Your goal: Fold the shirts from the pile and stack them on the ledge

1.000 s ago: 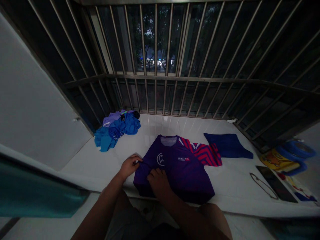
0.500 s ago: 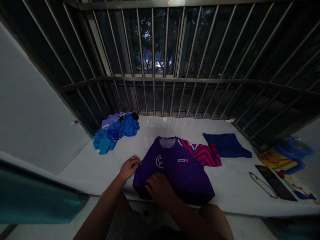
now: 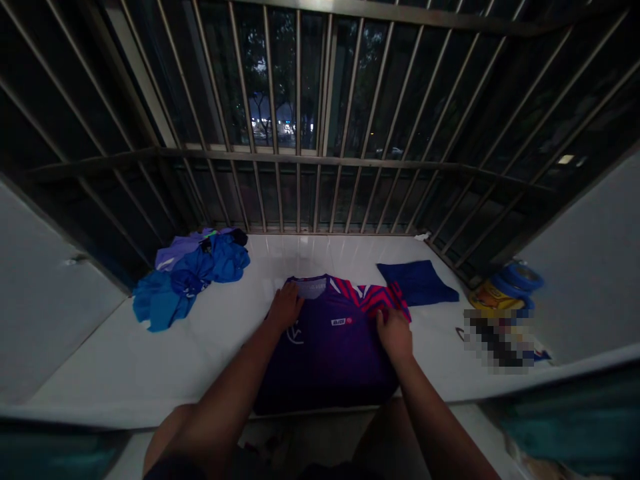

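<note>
A dark purple T-shirt lies front up before me, its left side folded in and its red-and-blue striped sleeve spread to the right. My left hand rests on the shirt's left shoulder beside the grey collar lining, fingers laid over the cloth. On the other side, my right hand touches the shirt just below the striped sleeve, thumb and fingers apart. Part of the white chest logo sits beneath my left wrist. The undersides of both hands are hidden.
A heap of crumpled blue and purple clothes lies at the left. A folded navy cloth is behind the sleeve. At right stand a yellow-and-blue container and pixelated items. Metal bars rise along the ledge's back.
My left hand has moved up to the collar side. My right hand has gone from the shirt's lower left to the sleeve side. The view has swung right.
</note>
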Demonstrator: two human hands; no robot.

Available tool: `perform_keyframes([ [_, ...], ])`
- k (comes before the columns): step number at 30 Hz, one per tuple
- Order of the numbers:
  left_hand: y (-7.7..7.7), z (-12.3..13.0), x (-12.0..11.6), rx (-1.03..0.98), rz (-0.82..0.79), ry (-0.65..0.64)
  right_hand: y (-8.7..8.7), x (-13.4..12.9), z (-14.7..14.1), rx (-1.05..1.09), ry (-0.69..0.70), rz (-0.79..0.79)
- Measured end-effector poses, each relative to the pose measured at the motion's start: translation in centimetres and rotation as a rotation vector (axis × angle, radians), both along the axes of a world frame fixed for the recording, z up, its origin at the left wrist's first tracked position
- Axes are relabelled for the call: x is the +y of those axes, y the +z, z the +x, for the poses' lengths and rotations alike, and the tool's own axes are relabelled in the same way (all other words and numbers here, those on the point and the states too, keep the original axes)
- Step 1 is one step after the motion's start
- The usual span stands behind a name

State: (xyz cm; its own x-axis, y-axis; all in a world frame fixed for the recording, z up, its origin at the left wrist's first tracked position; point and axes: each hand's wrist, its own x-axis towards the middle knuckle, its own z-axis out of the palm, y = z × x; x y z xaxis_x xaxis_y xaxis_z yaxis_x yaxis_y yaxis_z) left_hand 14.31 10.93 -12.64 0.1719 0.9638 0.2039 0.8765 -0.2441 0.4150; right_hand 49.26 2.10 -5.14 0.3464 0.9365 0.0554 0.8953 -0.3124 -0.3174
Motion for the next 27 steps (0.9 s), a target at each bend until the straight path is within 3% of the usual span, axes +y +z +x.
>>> perform_keyframes([
  [4, -0.6, -2.2, 0.9, 0.056, -0.041, -0.003, -0.2, 2.8, 3.9, -0.022, -0.252, -0.048],
  [10, -0.3, -8.0, 1.8, 0.177, -0.109, 0.022, -3.2, 4.6, 1.7, -0.020, -0.322, -0.059],
  [14, 1.2, -8.8, 2.7, -0.161, -0.134, 0.065, -3.9, 5.4, 0.9, 0.062, -0.305, -0.101],
  [17, 2.3, -6.2, 3.6, -0.357, -0.122, 0.059, -3.5, 5.9, 1.5, 0.134, -0.293, -0.124],
  [22, 2.8, 2.3, 5.9, -0.616, -0.234, -0.006, -1.4, 5.9, 1.9, 0.218, -0.246, -0.048],
  [25, 2.8, 6.4, 7.2, -0.741, -0.349, -0.006, 0.4, 4.9, 0.6, 0.228, -0.137, 0.057],
  [27, 2.8, 7.7, 7.8, -0.789, -0.399, -0.005, 1.4, 3.3, -0.9, 0.231, -0.027, 0.122],
])
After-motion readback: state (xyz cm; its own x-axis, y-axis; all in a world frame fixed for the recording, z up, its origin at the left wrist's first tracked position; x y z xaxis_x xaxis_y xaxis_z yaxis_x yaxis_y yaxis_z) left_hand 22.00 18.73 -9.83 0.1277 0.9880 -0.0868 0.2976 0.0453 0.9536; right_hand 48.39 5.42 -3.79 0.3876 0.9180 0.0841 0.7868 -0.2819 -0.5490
